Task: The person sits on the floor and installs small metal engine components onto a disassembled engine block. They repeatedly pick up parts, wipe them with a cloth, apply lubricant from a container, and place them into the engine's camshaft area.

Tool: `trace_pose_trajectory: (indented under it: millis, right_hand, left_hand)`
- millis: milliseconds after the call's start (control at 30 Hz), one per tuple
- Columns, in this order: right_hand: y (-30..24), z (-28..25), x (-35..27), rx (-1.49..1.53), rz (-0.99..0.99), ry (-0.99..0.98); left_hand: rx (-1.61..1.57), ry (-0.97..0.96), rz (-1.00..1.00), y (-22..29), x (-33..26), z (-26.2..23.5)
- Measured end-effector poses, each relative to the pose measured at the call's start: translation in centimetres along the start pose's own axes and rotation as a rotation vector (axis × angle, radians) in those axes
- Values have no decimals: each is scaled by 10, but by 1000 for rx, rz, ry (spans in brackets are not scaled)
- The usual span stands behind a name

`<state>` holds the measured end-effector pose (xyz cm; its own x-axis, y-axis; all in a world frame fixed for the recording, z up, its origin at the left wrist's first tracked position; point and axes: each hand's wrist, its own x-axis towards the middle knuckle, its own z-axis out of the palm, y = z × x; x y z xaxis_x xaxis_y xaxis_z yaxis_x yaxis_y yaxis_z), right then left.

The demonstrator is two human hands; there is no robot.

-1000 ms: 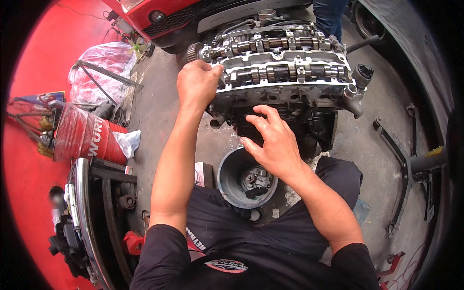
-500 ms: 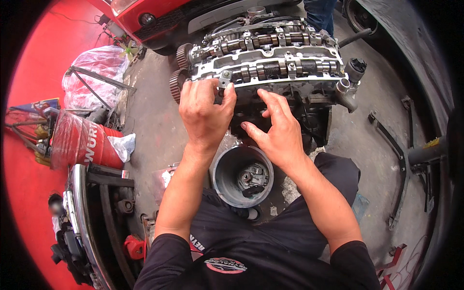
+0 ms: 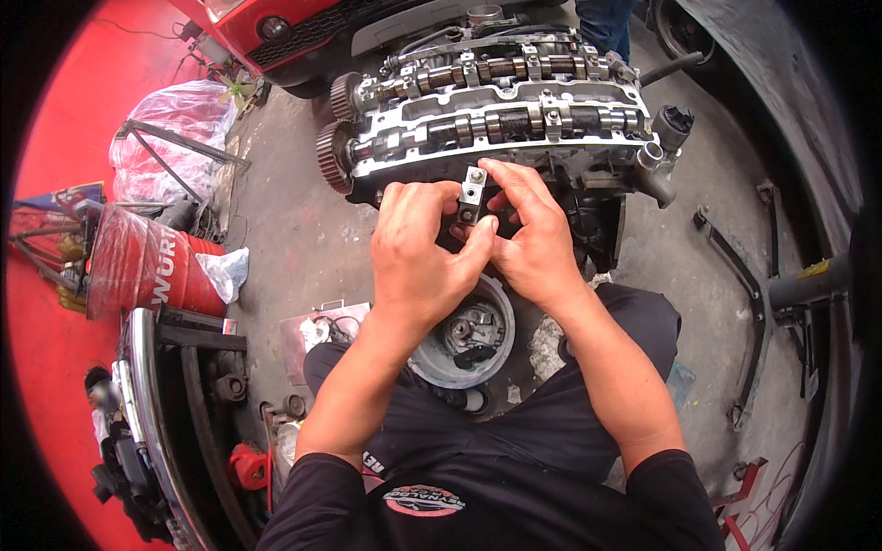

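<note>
A small metal camshaft bearing cap (image 3: 474, 188) is held upright between my hands, in front of the engine's near side. My left hand (image 3: 415, 248) is closed on it, with fingers along its left side and the thumb by its lower end. From the right, my right hand (image 3: 535, 230) pinches it too, its index finger reaching the top; some of its fingertips are hidden. Beyond them is the open cylinder head (image 3: 514, 147), with two camshafts, several bearing caps in place and two toothed pulleys (image 3: 334, 156) at its left end.
Between my knees stands a round bucket (image 3: 501, 354) with metal parts inside. A metal box (image 3: 294, 344) lies left of it. Farther left are a tipped red drum (image 3: 175, 266) and plastic-wrapped things (image 3: 170, 138). Steel stand arms (image 3: 735, 266) extend at the right.
My left hand has lifted the bearing cap off the near edge of the cylinder head and brought it right and toward me. My right hand has closed on it as well.
</note>
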<state>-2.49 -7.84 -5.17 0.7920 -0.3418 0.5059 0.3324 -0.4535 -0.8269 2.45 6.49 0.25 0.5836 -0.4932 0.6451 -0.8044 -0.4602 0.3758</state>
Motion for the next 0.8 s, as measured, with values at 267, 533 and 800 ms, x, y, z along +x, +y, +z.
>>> trace_pose_trajectory:
  millis: [267,533,800]
  right_hand:
    - [-9,-6,3,19,-1,-78]
    - [-4,-4,3,11,-13,-95]
    - [-5,-2,0,-31,6,-125]
  left_hand:
    - [-66,-184,218,-23,19,-27]
    - [-75,-322,254,-25,32,-34]
    - [-105,-404,242,-34,31,-37]
